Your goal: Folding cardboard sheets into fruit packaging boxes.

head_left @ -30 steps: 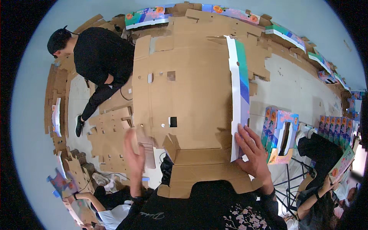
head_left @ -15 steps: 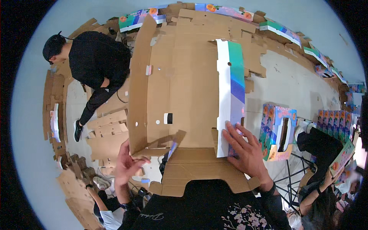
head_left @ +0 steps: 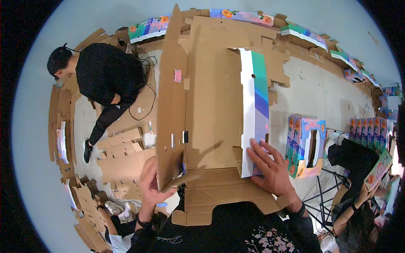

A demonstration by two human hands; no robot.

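A large, partly folded cardboard box (head_left: 215,109) lies before me, its plain brown inside facing up. Its left panel (head_left: 169,97) stands raised and leans inward. At this panel's near corner, my left hand (head_left: 154,185) has its fingers against the outer side and its thumb under a small blurred flap. The right wall (head_left: 260,92) carries a green, blue and purple print beside a white strip. My right hand (head_left: 272,168) grips that wall near its close end, fingers laid across it. A brown end flap (head_left: 232,192) with a wide cut-out reaches toward my body.
On the left a person in black (head_left: 109,69) bends over flat cardboard pieces (head_left: 122,168). A printed carton with a handle slot (head_left: 312,147) stands at the right, near a row of similar cartons (head_left: 367,133). Another person holds a printed carton (head_left: 376,173) at far right.
The left panel has swung up and inward, moving right. My left hand has moved right and slightly down with it. My right hand stays on the printed wall, almost in place.
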